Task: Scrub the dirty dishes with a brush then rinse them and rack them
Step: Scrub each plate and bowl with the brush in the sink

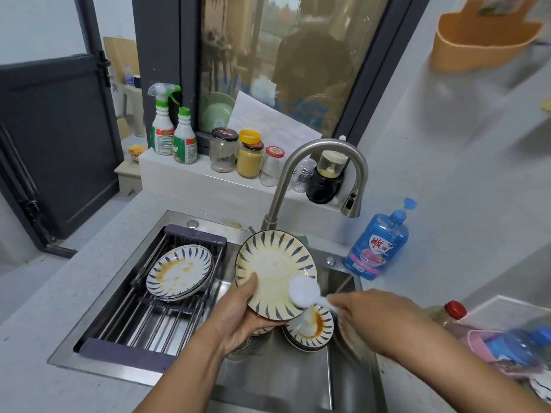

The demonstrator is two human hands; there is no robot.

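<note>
My left hand (243, 315) grips a blue-striped plate (272, 263) by its lower edge, tilted up over the sink (277, 374). My right hand (362, 311) holds a white brush (304, 292), whose head presses on the plate's lower right part. Yellow-brown residue covers the plate. Below it, a stack of dirty striped plates (314, 329) lies in the sink. More dirty striped plates (179, 271) lean in the dark rack (155, 320) across the sink's left half.
A curved steel faucet (322, 168) arches behind the sink, with no water seen running. A blue soap bottle (377, 248) stands at its right. Jars and spray bottles (173, 135) line the ledge behind. Bottles and a pink container (489, 341) crowd the right counter.
</note>
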